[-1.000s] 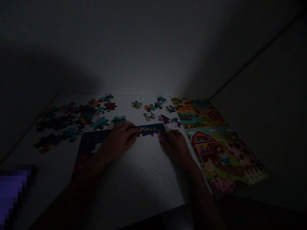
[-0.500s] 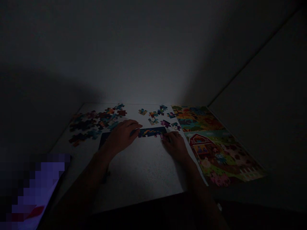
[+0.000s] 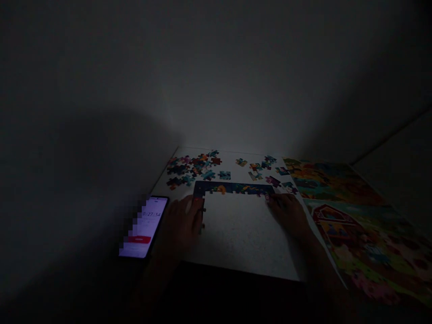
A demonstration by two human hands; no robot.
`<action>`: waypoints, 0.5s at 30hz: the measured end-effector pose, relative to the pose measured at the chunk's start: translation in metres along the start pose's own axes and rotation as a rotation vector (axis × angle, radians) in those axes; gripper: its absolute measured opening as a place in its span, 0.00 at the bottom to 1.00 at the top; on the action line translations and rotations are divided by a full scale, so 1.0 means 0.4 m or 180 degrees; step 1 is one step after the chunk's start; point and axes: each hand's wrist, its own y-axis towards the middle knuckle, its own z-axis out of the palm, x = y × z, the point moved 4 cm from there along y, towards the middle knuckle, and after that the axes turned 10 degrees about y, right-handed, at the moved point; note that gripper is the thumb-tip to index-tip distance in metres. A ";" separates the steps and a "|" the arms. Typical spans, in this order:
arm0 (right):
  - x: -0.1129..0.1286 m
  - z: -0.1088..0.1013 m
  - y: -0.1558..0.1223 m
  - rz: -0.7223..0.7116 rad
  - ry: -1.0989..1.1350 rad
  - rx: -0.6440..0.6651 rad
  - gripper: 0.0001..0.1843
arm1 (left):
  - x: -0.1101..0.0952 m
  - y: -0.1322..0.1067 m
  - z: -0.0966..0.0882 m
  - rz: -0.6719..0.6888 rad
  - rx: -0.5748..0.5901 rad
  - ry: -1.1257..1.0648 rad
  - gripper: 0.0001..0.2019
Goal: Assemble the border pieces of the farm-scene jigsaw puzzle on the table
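Note:
A partly joined jigsaw border in dark blue forms a top strip with a side running down at the left. My right hand is at the strip's right end, its fingertips closed on a small pink puzzle piece. Along the left side rests my left hand, fingers loosely stretched and partly covering the joined pieces there; it looks dim and somewhat blurred. Several loose puzzle pieces lie heaped behind the border at the left. More scattered pieces lie behind it toward the right.
A lit phone showing a timer lies left of my left hand. To the right are two colourful picture sheets, a farm scene and, behind it, an animal scene. A wall rises behind the white table. The light is dim.
The view has turned left, bringing the phone further in. My left hand has moved from the top strip down to the left side, uncovering the corner. My right hand stays at the right end.

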 end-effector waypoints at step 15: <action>0.010 -0.002 0.001 0.0052 0.0010 -0.0039 0.21 | 0.147 -0.076 -0.004 -0.1484 0.0325 0.0453 0.27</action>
